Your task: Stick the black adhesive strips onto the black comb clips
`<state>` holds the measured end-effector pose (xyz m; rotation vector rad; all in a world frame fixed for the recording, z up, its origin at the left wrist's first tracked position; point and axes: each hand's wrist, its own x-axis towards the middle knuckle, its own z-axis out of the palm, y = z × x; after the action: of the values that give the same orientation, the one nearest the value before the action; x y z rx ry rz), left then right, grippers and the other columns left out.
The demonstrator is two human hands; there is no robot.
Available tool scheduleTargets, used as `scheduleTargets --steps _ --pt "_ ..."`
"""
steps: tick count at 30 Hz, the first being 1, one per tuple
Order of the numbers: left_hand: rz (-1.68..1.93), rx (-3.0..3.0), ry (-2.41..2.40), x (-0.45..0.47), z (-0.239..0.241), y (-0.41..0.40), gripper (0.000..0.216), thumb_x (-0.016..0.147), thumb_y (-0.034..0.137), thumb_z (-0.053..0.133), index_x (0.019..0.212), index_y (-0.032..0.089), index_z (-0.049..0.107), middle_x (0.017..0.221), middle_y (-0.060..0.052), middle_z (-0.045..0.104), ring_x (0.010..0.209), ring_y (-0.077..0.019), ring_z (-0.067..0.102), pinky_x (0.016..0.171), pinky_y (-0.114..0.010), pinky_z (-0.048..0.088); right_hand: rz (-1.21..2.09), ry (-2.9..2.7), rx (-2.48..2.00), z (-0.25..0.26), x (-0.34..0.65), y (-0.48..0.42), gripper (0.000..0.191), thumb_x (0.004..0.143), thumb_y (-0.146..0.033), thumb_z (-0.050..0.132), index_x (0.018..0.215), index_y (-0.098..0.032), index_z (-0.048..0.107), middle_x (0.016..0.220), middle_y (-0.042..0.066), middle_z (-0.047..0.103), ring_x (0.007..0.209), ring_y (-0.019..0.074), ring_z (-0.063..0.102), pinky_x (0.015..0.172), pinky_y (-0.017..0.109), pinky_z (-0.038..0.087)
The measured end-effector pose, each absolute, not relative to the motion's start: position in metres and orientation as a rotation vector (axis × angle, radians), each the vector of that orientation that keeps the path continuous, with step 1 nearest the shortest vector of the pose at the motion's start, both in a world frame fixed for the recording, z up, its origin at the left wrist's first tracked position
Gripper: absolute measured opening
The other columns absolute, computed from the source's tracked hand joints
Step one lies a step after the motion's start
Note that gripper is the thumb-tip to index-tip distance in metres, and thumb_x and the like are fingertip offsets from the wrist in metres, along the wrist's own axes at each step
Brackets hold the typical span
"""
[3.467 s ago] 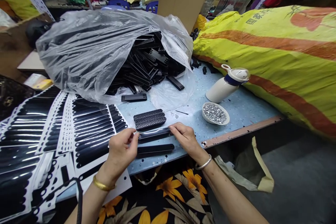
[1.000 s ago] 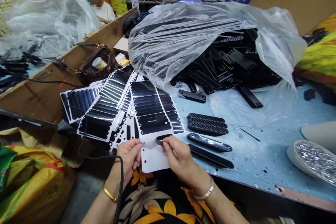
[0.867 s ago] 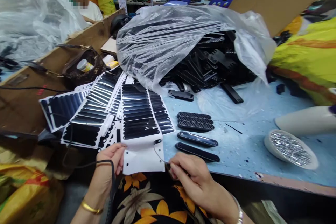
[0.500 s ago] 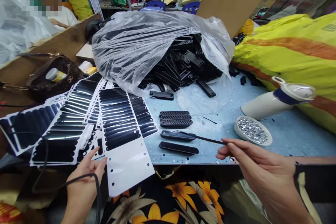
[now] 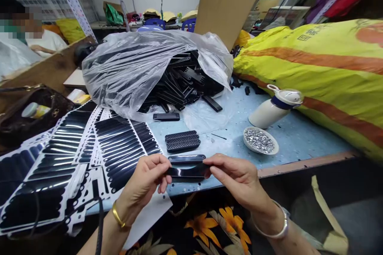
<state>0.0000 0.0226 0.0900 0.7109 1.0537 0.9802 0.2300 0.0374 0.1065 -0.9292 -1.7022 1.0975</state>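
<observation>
Left hand: the left hand (image 5: 151, 173) pinches one end of a glossy black strip (image 5: 186, 171) between thumb and forefinger; a gold bangle (image 5: 118, 215) circles that wrist.
Right hand: the right hand (image 5: 235, 173) grips the strip's other end; a silver bangle (image 5: 283, 223) is on this wrist.
Strip: stretched between both hands near the front edge of the blue table (image 5: 311, 135), partly covering a dark piece below; whether they touch cannot be told.
Just behind: a shiny-topped black piece (image 5: 188, 158), then a group of mesh-patterned black pieces (image 5: 182, 141) side by side.
Left side: overlapping sheets of black strips (image 5: 119, 147).
Back: a clear plastic bag (image 5: 128, 67), black parts (image 5: 176, 83) showing through its mouth.
Right side: a bowl (image 5: 276, 147) of small silvery bits beside a tilted white bottle (image 5: 263, 115); a yellow sack (image 5: 329, 71) lies beyond.
Far left: another person's white sleeve (image 5: 49, 42).
</observation>
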Motion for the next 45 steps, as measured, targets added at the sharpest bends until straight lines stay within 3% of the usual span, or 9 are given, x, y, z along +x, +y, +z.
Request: scheduleTargets --steps 5,9,13,17,24,33,38,41,45 --pt "1.049 0.768 1.170 0.000 0.080 0.042 0.038 0.061 0.045 0.079 0.066 0.013 0.059 0.048 -0.001 0.061 0.031 -0.0079 0.048 0.034 -0.018 0.032 0.853 -1.775 -1.087 0.099 0.254 0.052 0.020 0.087 -0.023 0.064 0.105 -0.020 0.073 0.096 0.009 0.076 0.083 0.0217 0.073 0.067 0.031 0.061" --pt "1.059 0.802 1.235 0.006 0.078 0.054 0.037 0.061 0.045 0.078 0.067 0.013 0.059 0.047 -0.001 0.062 0.032 -0.0089 0.050 0.034 -0.017 0.034 0.358 -1.993 -0.978 0.095 0.250 0.067 0.020 0.085 -0.018 0.066 0.105 -0.020 0.072 0.097 0.010 0.075 0.086 0.0234 0.071 0.074 0.038 0.060" --pt "1.023 0.817 1.206 0.011 0.081 0.061 0.037 0.061 0.045 0.077 0.066 0.013 0.059 0.048 -0.001 0.062 0.032 -0.0085 0.051 0.035 -0.017 0.034 0.151 -2.278 -0.829 0.090 0.239 0.081 0.019 0.089 -0.016 0.060 0.105 -0.015 0.070 0.093 0.013 0.073 0.085 0.0252 0.067 0.074 0.042 0.057" --pt "1.004 0.809 1.166 0.010 0.079 0.065 0.038 0.062 0.046 0.077 0.067 0.013 0.059 0.049 -0.001 0.063 0.033 -0.0083 0.051 0.035 -0.016 0.034 0.224 -2.416 -0.808 0.089 0.236 0.087 0.019 0.093 -0.012 0.051 0.098 -0.014 0.069 0.076 0.009 0.066 0.073 0.0208 0.061 0.063 0.035 0.054" --pt "0.966 0.820 1.115 0.005 0.074 0.070 0.038 0.066 0.046 0.077 0.069 0.013 0.060 0.051 -0.001 0.063 0.034 -0.0077 0.052 0.036 -0.017 0.037 0.340 -2.417 -0.825 0.084 0.236 0.088 0.016 0.094 -0.015 0.051 0.091 -0.014 0.067 0.072 0.006 0.058 0.068 0.0183 0.055 0.059 0.030 0.050" --pt "1.016 1.036 1.287 -0.001 0.065 0.073 0.032 0.075 0.040 0.067 0.091 0.012 0.067 0.064 -0.004 0.069 0.040 -0.0125 0.057 0.038 -0.022 0.042 0.321 -2.235 -0.974 0.083 0.248 0.094 0.009 0.091 -0.015 0.056 0.087 -0.016 0.065 0.074 0.006 0.064 0.067 0.0173 0.060 0.061 0.030 0.051" --pt "1.068 1.716 1.459 -0.009 0.059 0.067 0.023 0.084 0.030 0.057 0.070 0.015 0.068 0.062 -0.004 0.066 0.056 -0.0151 0.061 0.052 -0.025 0.046 0.606 -2.092 -1.179 0.075 0.260 0.097 0.006 0.087 -0.021 0.063 0.087 -0.017 0.068 0.075 0.003 0.069 0.064 0.0141 0.062 0.055 0.024 0.049" --pt "1.028 2.081 1.413 -0.010 0.051 0.062 0.022 0.086 0.022 0.052 0.074 0.016 0.069 0.069 -0.005 0.070 0.065 -0.0174 0.064 0.063 -0.029 0.049 0.797 -2.048 -1.222 0.062 0.254 0.091 0.010 0.086 -0.023 0.061 0.087 -0.017 0.069 0.075 0.003 0.072 0.064 0.0141 0.065 0.056 0.024 0.050" --pt "0.843 2.135 1.277 -0.008 0.046 0.058 0.024 0.087 0.019 0.049 0.071 0.016 0.067 0.063 -0.003 0.066 0.057 -0.0134 0.061 0.056 -0.023 0.046 0.940 -2.092 -1.280 0.059 0.246 0.081 0.011 0.085 -0.023 0.058 0.080 -0.017 0.067 0.068 0.001 0.069 0.062 0.0136 0.063 0.052 0.022 0.047"
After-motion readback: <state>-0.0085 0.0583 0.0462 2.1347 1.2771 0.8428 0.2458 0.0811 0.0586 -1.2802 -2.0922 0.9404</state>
